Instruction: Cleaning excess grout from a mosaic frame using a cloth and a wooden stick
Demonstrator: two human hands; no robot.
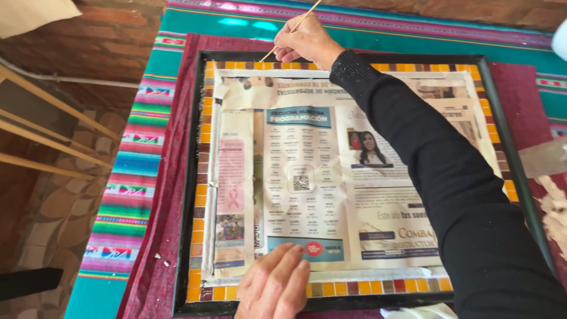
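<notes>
Right hand [307,42] is pinching a thin wooden stick [293,26] at the mosaic frame's [204,177] far tile border. Left hand [274,286] is lying flat, fingers spread, holding nothing, pressing on the newspaper [307,177].

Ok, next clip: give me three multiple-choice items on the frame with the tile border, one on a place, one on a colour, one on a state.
1. Where does the left hand rest?
A. on the newspaper's near edge
B. on the brick floor
C. on the far edge of the frame

2. What colour is the sleeve on the right arm?
A. white
B. black
C. yellow

3. How is the thin stick held?
A. lying loose on the cloth
B. pinched in the right hand's fingers
C. gripped by both hands

Answers: 1 A, the palm lies flat on the newspaper by the near tile border. 2 B, the sleeve is black. 3 B, the right hand alone pinches it at the far border.
</notes>
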